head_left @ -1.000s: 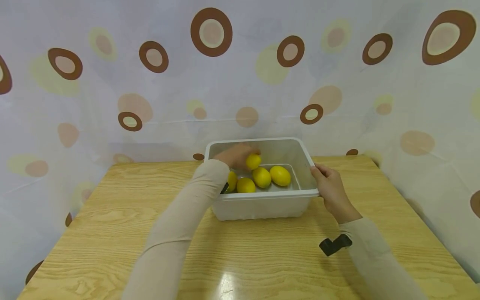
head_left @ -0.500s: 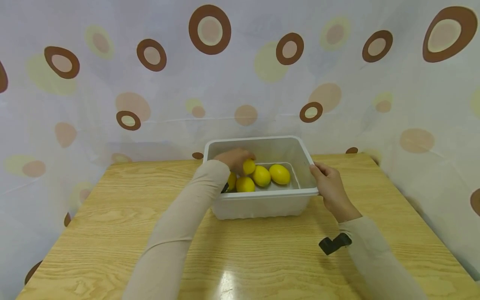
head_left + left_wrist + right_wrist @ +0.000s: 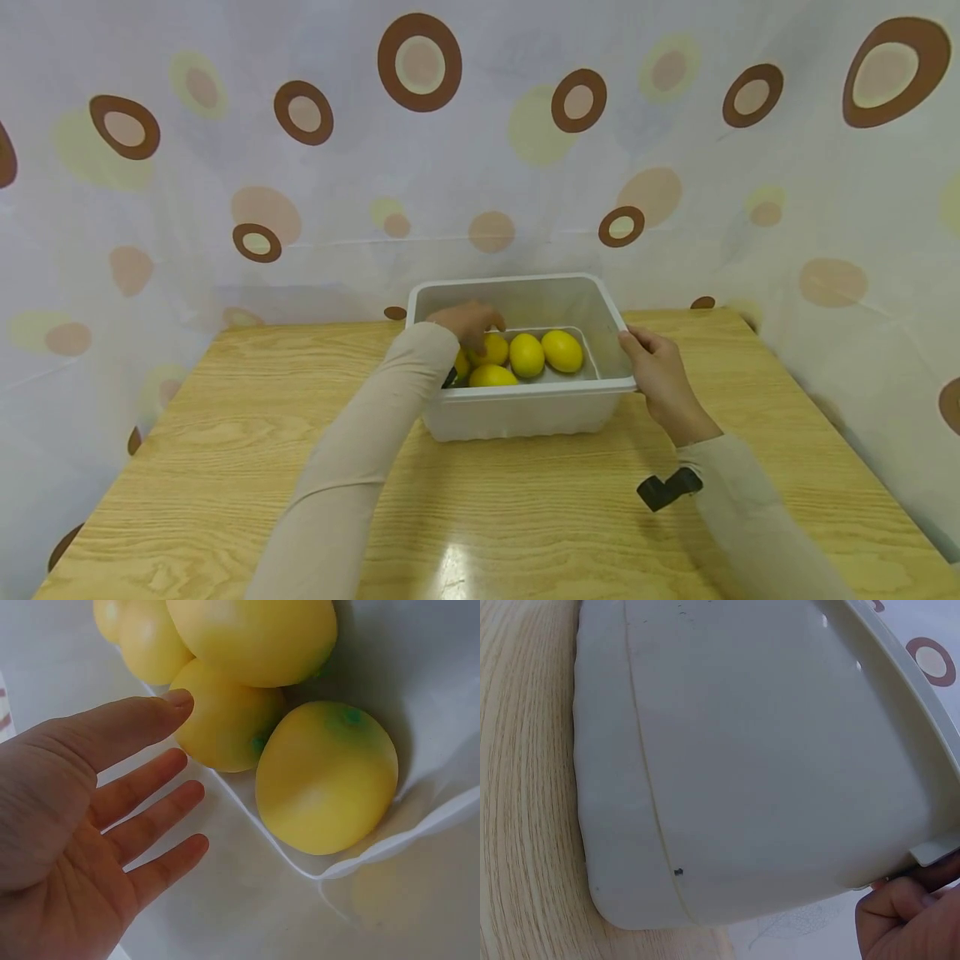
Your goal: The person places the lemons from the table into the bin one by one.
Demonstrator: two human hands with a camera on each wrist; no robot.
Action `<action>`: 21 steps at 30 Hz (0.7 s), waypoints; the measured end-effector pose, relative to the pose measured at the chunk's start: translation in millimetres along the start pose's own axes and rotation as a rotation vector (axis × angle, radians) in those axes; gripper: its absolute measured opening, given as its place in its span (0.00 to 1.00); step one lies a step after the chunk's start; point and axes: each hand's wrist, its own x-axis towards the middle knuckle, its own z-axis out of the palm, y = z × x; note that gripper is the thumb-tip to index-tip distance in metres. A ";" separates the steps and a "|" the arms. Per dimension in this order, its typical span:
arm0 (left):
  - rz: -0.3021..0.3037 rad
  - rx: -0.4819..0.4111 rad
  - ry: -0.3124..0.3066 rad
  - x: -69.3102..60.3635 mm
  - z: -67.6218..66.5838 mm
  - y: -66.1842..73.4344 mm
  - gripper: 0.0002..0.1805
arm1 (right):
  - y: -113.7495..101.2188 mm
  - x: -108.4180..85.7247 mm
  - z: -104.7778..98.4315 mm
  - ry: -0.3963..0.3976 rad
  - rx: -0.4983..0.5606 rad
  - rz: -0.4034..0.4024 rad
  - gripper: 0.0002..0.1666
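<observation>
Several yellow lemons [image 3: 527, 357] lie in a white plastic tub [image 3: 525, 412]. My left hand [image 3: 468, 321] is down inside the tub at its left side, just above a lemon [image 3: 495, 348]. The left wrist view shows that hand [image 3: 97, 802] holding nothing, its fingers extended and spread beside the lemons; the thumb tip overlaps one lemon [image 3: 225, 720] in view, and I cannot tell if they touch. Green ends show on some lemons. My right hand [image 3: 663, 379] grips the tub's rim at the right front corner, also seen in the right wrist view.
The tub stands on a light wooden table [image 3: 300, 400], near its back edge. Behind and beside the table hangs a pale cloth [image 3: 480, 183] with brown, pink and yellow spots. A black strap [image 3: 670, 489] is on the right sleeve.
My left hand has lowered a lemon into the tub's left part and let it go; its fingers have spread. Nearby lemons have shifted slightly. The right hand keeps its grip on the rim.
</observation>
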 end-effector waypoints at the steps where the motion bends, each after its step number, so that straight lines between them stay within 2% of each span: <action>1: -0.005 -0.003 -0.004 -0.3 0.0 0.1 0.30 | -0.2 0.0 0.0 -0.001 0.001 0.000 0.34; 15: -0.041 0.007 -0.013 0.3 1.2 1.5 0.30 | -1.2 -1.6 0.7 0.002 0.010 -0.001 0.34; 21: -0.043 0.025 -0.005 -0.8 0.4 7.3 0.29 | -1.1 -1.3 0.7 -0.001 0.021 -0.001 0.34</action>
